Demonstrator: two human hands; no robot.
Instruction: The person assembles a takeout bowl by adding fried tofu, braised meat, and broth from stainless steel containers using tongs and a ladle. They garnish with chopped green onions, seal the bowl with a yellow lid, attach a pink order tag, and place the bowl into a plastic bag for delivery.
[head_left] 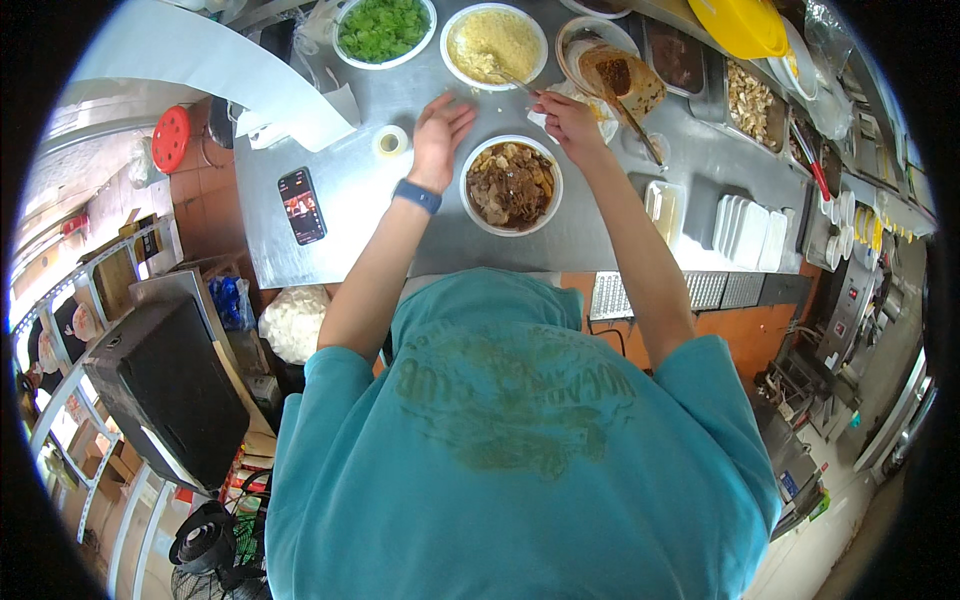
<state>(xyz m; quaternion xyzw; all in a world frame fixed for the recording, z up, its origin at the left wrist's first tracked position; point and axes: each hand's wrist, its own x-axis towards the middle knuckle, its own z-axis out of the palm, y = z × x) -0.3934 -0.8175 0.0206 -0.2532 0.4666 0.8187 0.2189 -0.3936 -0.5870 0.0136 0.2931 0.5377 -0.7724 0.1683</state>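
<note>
My right hand point(570, 122) is closed around the handle of a metal spoon point(517, 81). The spoon's tip sits in finely chopped, pale yellow food, which looks like minced garlic point(490, 38), in a round white bowl point(543, 62). My left hand point(440, 145) hovers below that bowl, fingers stretched out, holding nothing. A dark watch band point(417, 196) circles my left wrist. Between my forearms stands a white bowl point(512, 232) filled with sliced brown meat and dark, sauced pieces point(508, 185); neither hand touches it.
Chopped greens point(383, 28) fill another bowl at the back left. A sauce-stained container point(610, 72) with a long-handled utensil point(640, 132) stands right of my right hand. On the steel table point(580, 245) lie a phone point(302, 205), a tape roll point(390, 141) and stacked white containers point(740, 228).
</note>
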